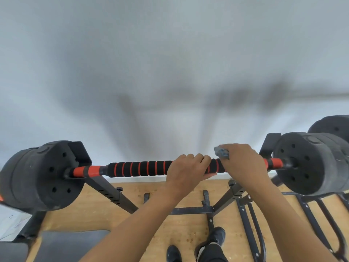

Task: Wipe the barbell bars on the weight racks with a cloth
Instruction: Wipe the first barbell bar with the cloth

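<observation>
The left grip curls round the barbell bar. The right grip clutches a blue cloth against it, near the right end of the rack.

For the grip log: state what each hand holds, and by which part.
Left hand grips the barbell bar around its foam sleeve, right of centre. Right hand holds a blue cloth against the bar farther right; only a corner shows.

One barbell bar, one blue cloth, two hands, two black shoes.
</observation>
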Motion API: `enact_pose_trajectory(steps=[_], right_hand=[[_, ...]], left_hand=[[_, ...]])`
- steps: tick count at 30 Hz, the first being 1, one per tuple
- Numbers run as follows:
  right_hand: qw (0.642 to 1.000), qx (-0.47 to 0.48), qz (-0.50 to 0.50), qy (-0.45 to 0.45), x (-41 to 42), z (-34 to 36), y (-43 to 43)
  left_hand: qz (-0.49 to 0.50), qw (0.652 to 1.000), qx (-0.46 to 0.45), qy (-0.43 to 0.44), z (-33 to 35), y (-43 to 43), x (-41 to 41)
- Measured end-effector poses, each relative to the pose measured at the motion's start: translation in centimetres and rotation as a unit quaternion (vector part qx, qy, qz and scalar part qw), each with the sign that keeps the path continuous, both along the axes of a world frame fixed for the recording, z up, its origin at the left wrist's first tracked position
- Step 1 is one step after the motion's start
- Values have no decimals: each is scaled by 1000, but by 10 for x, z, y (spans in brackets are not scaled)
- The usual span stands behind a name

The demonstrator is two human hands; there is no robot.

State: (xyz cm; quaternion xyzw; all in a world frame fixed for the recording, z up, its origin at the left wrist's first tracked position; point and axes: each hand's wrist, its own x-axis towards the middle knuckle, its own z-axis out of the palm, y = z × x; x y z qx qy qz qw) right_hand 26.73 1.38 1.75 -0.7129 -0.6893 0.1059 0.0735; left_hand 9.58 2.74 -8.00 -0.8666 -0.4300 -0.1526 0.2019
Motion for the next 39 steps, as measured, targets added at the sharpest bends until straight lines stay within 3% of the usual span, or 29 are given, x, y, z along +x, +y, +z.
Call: enact_pose_trajectory(steps=[4, 9, 15, 18, 20, 25, 30, 34, 39], right_hand=[[999, -29, 19, -14, 4, -12, -25], [996, -79, 8, 38, 18, -7, -54], [989, 4, -19, 147, 30, 11, -34], [994, -59, 8, 89, 17, -4, -16], [997, -49, 6, 54, 11, -16, -17], [997, -53, 15, 57, 17, -19, -47], [994, -39, -2, 105, 32, -5, -62], [987, -17, -46, 151, 46, 2, -21], [995, -93, -16, 26, 34, -13, -9]], left_hand=[[-4, 1000, -15, -5, 0, 0, 0], [-5, 999, -39, -15, 3, -1, 1], [39, 991, -125, -36, 15, -7, 10], [70, 970, -232, -29, 36, 1, 14], [82, 948, -305, -20, 45, 12, 19], [80, 861, -502, -22, 46, 32, 22], [55, 911, -409, 1, 42, 26, 21], [47, 931, -361, 12, 43, 20, 21], [54, 965, -255, 17, 34, 11, 21]])
